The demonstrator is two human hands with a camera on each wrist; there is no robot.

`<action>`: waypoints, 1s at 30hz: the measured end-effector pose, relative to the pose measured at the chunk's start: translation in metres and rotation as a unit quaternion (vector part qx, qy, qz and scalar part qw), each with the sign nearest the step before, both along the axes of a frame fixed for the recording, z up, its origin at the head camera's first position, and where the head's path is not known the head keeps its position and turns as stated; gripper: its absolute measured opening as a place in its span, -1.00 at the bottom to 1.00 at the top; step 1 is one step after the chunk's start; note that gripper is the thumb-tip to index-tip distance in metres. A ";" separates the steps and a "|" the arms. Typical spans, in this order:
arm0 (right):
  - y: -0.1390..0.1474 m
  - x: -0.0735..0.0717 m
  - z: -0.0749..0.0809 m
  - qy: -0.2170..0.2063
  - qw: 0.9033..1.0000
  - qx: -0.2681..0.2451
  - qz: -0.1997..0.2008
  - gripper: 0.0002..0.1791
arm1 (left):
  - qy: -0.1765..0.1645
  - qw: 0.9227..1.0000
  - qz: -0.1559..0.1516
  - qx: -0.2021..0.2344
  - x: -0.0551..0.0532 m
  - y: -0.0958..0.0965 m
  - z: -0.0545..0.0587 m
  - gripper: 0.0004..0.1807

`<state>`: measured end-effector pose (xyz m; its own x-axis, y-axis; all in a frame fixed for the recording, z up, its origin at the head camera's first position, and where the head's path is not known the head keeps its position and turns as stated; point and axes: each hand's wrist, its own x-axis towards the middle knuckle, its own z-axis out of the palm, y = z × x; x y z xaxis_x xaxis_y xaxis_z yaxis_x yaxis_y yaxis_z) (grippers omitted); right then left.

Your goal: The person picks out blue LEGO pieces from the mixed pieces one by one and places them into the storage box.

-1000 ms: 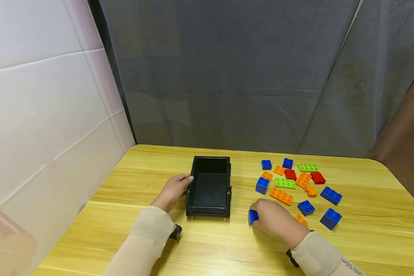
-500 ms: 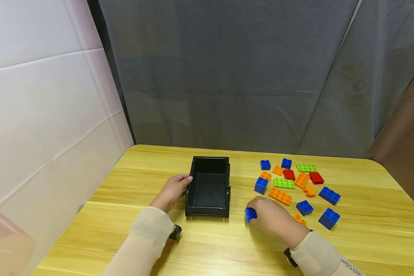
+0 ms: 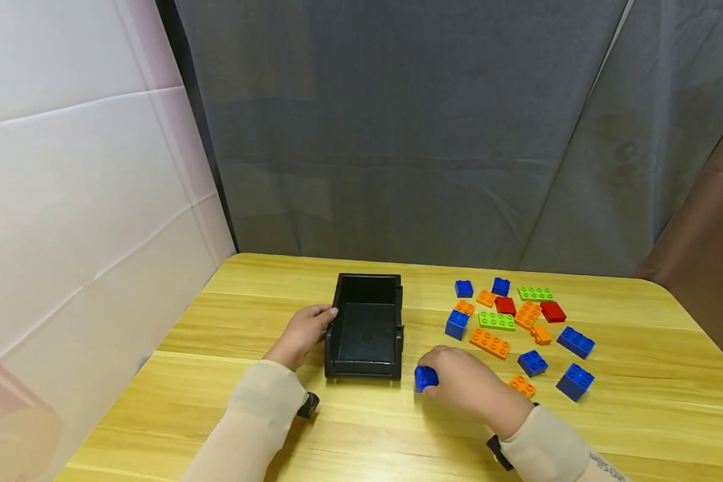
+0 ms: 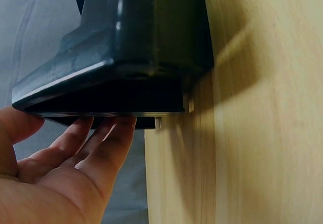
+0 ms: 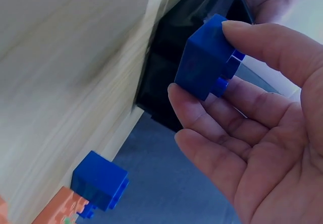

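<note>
My right hand (image 3: 460,378) pinches a blue building brick (image 3: 425,379) between thumb and fingers, to the right of the bin's near end. In the right wrist view that brick (image 5: 204,57) shows its studs toward the palm. A black plastic bin (image 3: 364,369) stands on the table, with nothing seen inside it. My left hand (image 3: 304,333) grips the bin's left side wall. Up close in the left wrist view, the left thumb (image 4: 22,124) lies at the rim, and the fingertips touch the wall from the other side.
Several blue, orange, green and red bricks lie scattered on the right of the wooden table (image 3: 217,328), among them an orange brick (image 3: 490,343) and a green brick (image 3: 497,321). A grey curtain (image 3: 397,147) hangs behind the table's far edge.
My right hand has moved left toward the bin, carrying the blue brick away from the other bricks. The left hand and the bin have stayed in place.
</note>
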<state>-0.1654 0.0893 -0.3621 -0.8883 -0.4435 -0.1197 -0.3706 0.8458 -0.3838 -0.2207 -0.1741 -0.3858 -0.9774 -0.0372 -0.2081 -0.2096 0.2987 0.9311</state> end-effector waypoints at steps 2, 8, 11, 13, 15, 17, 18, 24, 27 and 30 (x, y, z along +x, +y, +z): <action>-0.003 0.001 0.002 0.002 1.000 -0.003 0.003 -0.59 | 0.000 1.000 0.001 0.003 0.000 0.000 -0.001 -0.51; -0.010 0.002 0.004 0.013 1.000 -0.014 0.021 -0.59 | 0.004 1.000 0.005 0.013 -0.002 0.001 -0.003 -0.53; -0.013 0.003 0.004 0.020 0.999 -0.020 0.027 -0.59 | 0.007 1.000 0.005 0.012 -0.002 0.001 -0.003 -0.52; -0.015 0.003 0.005 0.023 0.999 -0.024 0.027 -0.58 | 0.011 1.000 0.004 0.011 -0.002 0.001 -0.003 -0.52; -0.016 0.004 0.006 0.025 0.999 -0.029 0.028 -0.58 | 0.014 1.000 0.004 0.010 -0.002 0.000 -0.004 -0.52; -0.018 0.005 0.008 0.029 0.998 -0.034 0.031 -0.57 | 0.016 1.000 0.003 0.011 -0.001 0.000 -0.004 -0.52; -0.020 0.005 0.008 0.032 0.998 -0.035 0.033 -0.57 | 0.015 1.000 0.003 0.012 -0.001 0.000 -0.004 -0.52; -0.030 0.006 0.012 0.035 0.998 -0.041 0.037 -0.56 | 0.016 1.000 0.006 0.014 -0.001 0.000 -0.004 -0.52; -0.035 0.005 0.012 0.038 0.997 -0.042 0.045 -0.56 | 0.015 1.000 0.012 0.017 -0.002 0.001 -0.005 -0.53; -0.040 0.004 0.011 0.048 0.996 -0.046 0.058 -0.57 | 0.015 1.000 0.014 0.019 -0.003 0.002 -0.006 -0.53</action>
